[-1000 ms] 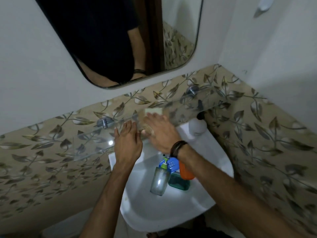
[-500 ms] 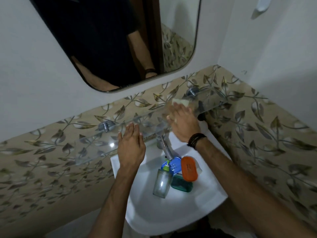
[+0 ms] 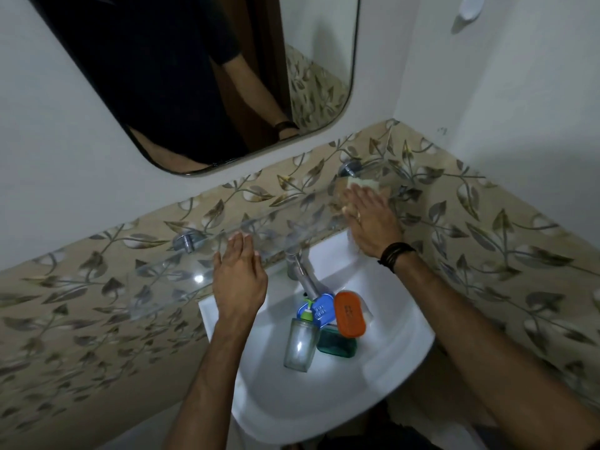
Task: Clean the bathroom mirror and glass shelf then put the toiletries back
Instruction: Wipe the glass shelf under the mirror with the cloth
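On the glass shelf [image 3: 168, 280], near its right end, we are pressing a pale sponge [image 3: 363, 183] under the flat, straight fingers of our right hand [image 3: 373, 222]; the shelf's long axis is running away leftward, where our left hand [image 3: 238, 280] is resting open, holding nothing. Toiletries [image 3: 324, 323] are waiting in the sink [image 3: 406, 339], and our fingers are hiding most of the sponge

Both forearms showing bare, no sleeves reaching them. Right wrist wearing a dark multi-strand band [image 3: 396, 256]. Right hand [image 3: 373, 222] wearing a ring [image 3: 358, 215]. Left hand [image 3: 238, 280] wearing nothing.
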